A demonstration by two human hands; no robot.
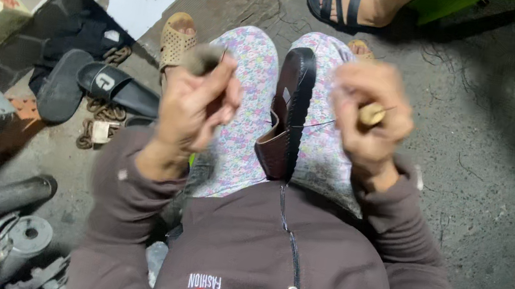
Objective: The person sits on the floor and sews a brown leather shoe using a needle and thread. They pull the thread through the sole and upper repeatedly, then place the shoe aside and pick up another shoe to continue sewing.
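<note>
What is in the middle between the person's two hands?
In the head view, a dark brown leather shoe stands on edge between the left hand and right hand, clamped between the knees.

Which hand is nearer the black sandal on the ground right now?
Left. The left hand is raised just right of the black sandal; the right hand is beyond the brown shoe between the knees.

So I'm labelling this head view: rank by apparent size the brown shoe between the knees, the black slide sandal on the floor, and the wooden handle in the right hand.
1. brown shoe, though it sits nearer the camera
2. black slide sandal, not far behind
3. wooden handle, clearly smallest, partly hidden by the right hand
</note>
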